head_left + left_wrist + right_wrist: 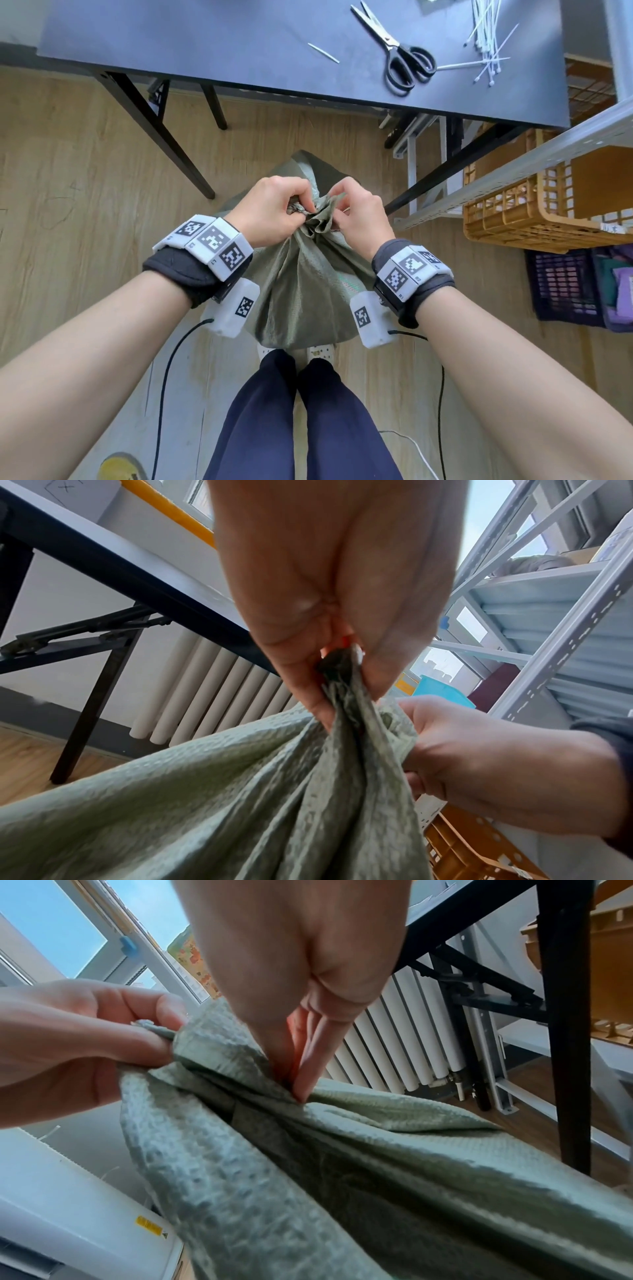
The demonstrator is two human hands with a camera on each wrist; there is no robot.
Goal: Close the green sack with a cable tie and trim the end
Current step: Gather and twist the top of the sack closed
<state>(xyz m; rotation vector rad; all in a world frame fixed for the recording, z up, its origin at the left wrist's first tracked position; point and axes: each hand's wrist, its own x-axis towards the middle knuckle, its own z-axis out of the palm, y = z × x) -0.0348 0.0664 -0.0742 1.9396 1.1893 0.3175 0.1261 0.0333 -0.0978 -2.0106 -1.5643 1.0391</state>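
left hand (270, 209): curled, pinches gathered mouth of green sack (305, 284), keeps the bunch from spreading
sack: stands on floor at the person's feet, neck drawn up between both hands
right hand (359, 219): fingertips pinch folds just beside, tightening the neck
scissors (394, 51): on table (205, 51), for trimming
cable ties (486, 37): loose pile at right, none on sack yet

Overhead head view; close upward wrist views
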